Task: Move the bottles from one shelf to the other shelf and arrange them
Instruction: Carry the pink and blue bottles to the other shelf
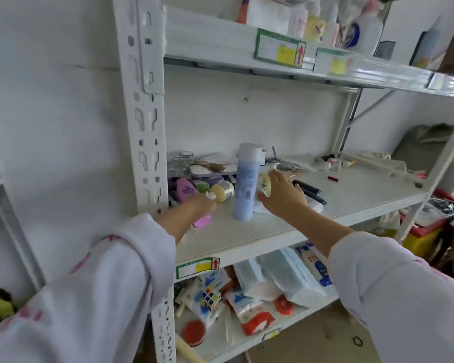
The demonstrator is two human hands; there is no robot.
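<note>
A tall blue bottle (pixel 244 184) with a white cap stands upright near the front of the middle shelf (pixel 273 226). My left hand (pixel 194 205) grips a small pink bottle (pixel 203 220) with a white cap, low over the shelf left of the blue bottle. My right hand (pixel 281 192) holds a small pale yellow bottle (pixel 264 183) just right of the blue bottle. More bottles (pixel 325 24) stand on the top shelf (pixel 220 43).
Glass jars (pixel 180 162), a pink bottle (pixel 185 189), a yellow jar (pixel 222 191) and small clutter fill the shelf's back left. Dark pens (pixel 309 191) lie right of my hand. Tissue packs (pixel 278 279) and a puzzle cube (pixel 210 297) sit below. The white upright (pixel 147 127) stands at left.
</note>
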